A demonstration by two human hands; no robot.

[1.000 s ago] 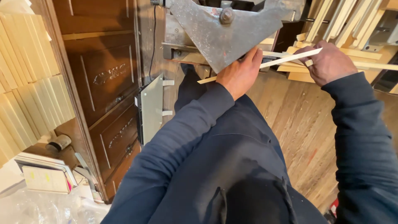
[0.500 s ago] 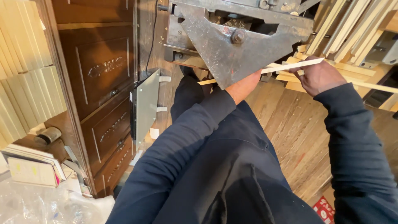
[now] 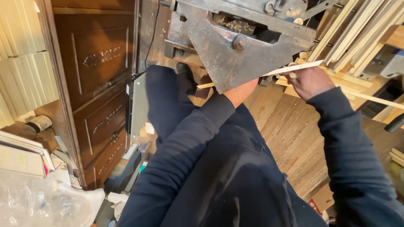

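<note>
We see the fingers of the right hand (image 3: 309, 80) curled around a thin pale wooden strip (image 3: 294, 68), pinching it near its right end. The strip runs leftward and slightly down from that grip and passes behind a triangular steel plate (image 3: 235, 50); a short piece of it shows again at the plate's left edge. The left hand (image 3: 240, 90) sits under the plate's lower point, and the plate covers its fingers, so we cannot tell whether they are spread, curled or holding the strip. Only the back of the hand and the wrist show, coming out of a dark blue sleeve.

The plate belongs to a grey metal machine (image 3: 252, 17) with a large bolt in its face, mounted above the hands. Behind the right hand, a bundle of long pale wooden slats (image 3: 349, 38) leans at an angle, and more strips lie across below it. Under both arms we see our dark trousers and a dark shoe (image 3: 185, 77) on the wooden plank floor (image 3: 286, 122).

To the left stands a dark brown wooden cabinet (image 3: 97, 84) with carved drawer fronts. A grey metal box (image 3: 136, 105) is fixed just beside it. Further left are stacked pale boards, a small tin and crumpled clear plastic (image 3: 38, 201) in the lower corner.
</note>
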